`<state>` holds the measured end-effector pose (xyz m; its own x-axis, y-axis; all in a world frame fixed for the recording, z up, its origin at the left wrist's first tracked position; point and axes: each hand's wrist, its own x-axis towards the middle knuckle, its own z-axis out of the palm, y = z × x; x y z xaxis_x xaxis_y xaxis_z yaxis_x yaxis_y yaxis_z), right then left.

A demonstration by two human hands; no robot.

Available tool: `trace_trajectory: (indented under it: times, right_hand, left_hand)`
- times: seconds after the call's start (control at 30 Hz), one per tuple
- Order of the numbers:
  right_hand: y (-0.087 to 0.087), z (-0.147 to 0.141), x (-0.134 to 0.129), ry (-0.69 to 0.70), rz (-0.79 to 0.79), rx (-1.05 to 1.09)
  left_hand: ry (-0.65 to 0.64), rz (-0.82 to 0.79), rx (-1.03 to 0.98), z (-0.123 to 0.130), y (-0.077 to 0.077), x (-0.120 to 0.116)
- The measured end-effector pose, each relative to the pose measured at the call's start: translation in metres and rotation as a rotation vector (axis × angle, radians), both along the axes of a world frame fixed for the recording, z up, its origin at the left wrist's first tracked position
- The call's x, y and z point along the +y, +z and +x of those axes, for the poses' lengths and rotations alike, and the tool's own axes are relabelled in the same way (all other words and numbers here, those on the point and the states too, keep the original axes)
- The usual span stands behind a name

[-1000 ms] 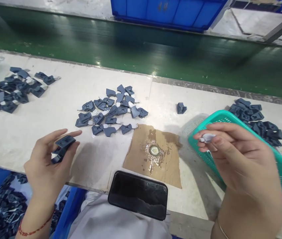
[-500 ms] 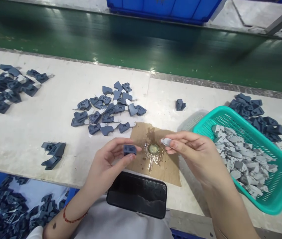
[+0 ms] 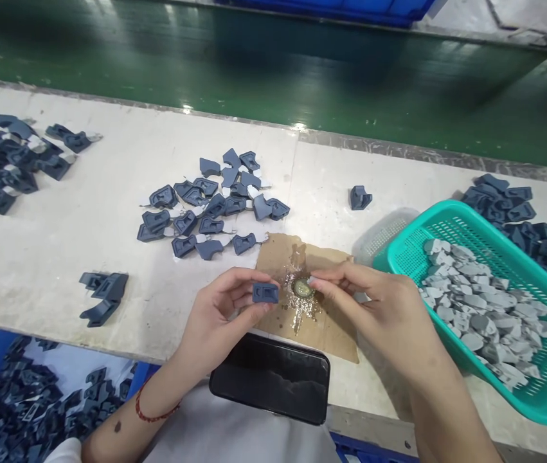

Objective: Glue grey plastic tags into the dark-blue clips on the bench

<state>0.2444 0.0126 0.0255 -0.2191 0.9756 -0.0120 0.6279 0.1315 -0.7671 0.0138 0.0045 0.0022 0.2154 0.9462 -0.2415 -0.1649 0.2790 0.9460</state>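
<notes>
Between thumb and fingers, my left hand (image 3: 227, 302) pinches a small dark blue-grey plastic part (image 3: 265, 293) with a recessed face toward me. My right hand (image 3: 374, 299) is closed in a pinch over a small light grey part (image 3: 310, 281), mostly hidden by the fingertips. Those fingertips are at a small round cap of wet liquid (image 3: 303, 288); whether the part touches the liquid I cannot tell. Under the cap lies a piece of brown cardboard (image 3: 335, 334) with splashes around it. A black phone (image 3: 270, 379) lies just below my hands.
A green basket (image 3: 483, 392) of light grey parts stands at the right. Joined dark and grey parts (image 3: 210, 206) lie beyond my left hand, with another pile (image 3: 17, 157) farther left. Dark parts (image 3: 524, 218) lie behind the basket. A green conveyor belt (image 3: 254, 71) runs along the back.
My right hand has brought the grey part left and down to the round cap. My left hand has turned the dark part slightly and shifted right. The camera view has tilted a little.
</notes>
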Motion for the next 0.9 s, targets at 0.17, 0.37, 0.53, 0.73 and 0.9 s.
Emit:
trace_trajectory:
  times: [0.17,0.37,0.53,0.73,0.9]
  right_hand:
    - [-0.004,-0.004,0.002,0.092,0.041,-0.075]
    - [-0.004,-0.004,0.002,0.079,0.007,-0.073]
    - [-0.002,-0.003,0.002,-0.047,-0.100,0.125]
    - [0.006,-0.006,0.007,-0.167,-0.263,0.597]
    - [0.004,-0.016,0.002,-0.167,-0.321,0.720]
  left_hand:
    - [-0.013,0.038,0.034,0.000,0.003,0.000]
    - [0.011,0.059,0.096,-0.001,0.002,-0.001]
    - [0.058,0.002,-0.047,-0.002,0.000,0.002]
    - [-0.003,-0.076,-0.211,-0.004,-0.003,0.003]
    - [-0.014,-0.160,-0.232,-0.003,0.000,0.006]
